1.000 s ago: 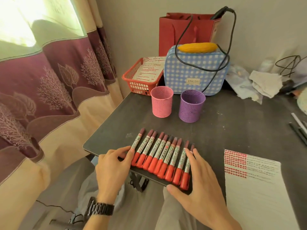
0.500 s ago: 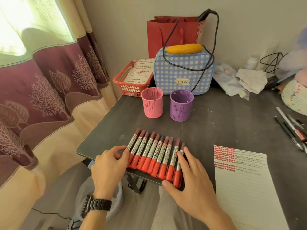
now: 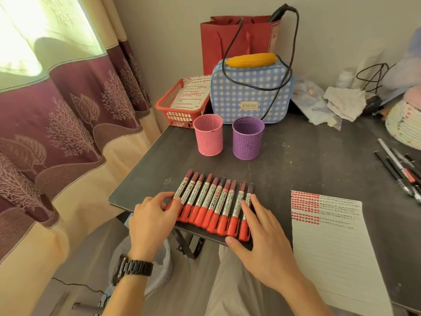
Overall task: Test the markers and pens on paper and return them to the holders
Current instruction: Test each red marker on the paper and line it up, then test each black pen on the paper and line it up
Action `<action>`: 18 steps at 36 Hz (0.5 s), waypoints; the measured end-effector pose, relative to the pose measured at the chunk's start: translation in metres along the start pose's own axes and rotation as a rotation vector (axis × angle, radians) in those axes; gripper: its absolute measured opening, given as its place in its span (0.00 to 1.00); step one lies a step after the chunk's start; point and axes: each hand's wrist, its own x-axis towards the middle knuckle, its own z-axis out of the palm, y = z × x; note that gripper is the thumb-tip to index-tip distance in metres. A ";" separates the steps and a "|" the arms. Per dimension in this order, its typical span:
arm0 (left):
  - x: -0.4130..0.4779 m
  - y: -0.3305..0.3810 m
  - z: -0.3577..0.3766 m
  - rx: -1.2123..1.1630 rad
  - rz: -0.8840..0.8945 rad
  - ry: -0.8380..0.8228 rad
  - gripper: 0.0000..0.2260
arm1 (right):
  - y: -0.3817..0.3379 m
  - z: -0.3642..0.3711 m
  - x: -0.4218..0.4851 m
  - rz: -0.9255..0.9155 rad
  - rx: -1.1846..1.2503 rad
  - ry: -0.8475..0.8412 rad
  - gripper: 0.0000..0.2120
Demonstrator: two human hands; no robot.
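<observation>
Red markers w/ silver labels (image 3: 211, 206) lie in a row at the dark table's (image 3: 296, 160) near left edge, long axes near-to-far, dark caps far. Left hand (image 3: 151, 218) hides leftmost's near end, right hand (image 3: 262, 233) overlaps rightmost two. Both flat, fingers relaxed.

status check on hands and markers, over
Left hand, right hand open, flanking marker row. Pink holder, purple holder upright behind, nothing between.

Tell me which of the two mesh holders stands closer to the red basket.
The pink mesh holder. It stands just in front of the red basket, while the purple mesh holder stands further to the right.
</observation>
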 end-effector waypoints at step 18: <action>-0.016 0.119 0.042 -0.080 0.525 -0.127 0.13 | 0.082 -0.133 -0.070 0.176 0.175 0.218 0.15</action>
